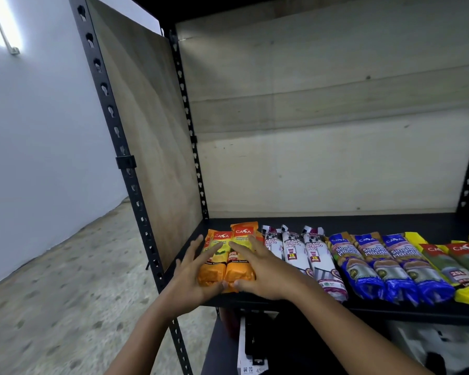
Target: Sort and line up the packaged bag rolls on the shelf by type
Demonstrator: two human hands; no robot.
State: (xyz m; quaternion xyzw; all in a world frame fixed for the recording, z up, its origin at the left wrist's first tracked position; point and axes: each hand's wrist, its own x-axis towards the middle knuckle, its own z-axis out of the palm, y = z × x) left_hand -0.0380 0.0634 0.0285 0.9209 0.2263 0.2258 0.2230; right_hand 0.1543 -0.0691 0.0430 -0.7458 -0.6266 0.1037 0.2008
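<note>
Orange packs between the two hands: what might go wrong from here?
1. The orange packs have their near ends right at the front edge of the shelf; a pull by the left hand and right hand could slide them off.
2. The right hand lies close beside the white draw-string packs; a sideways nudge might knock that tidy row askew.
</note>
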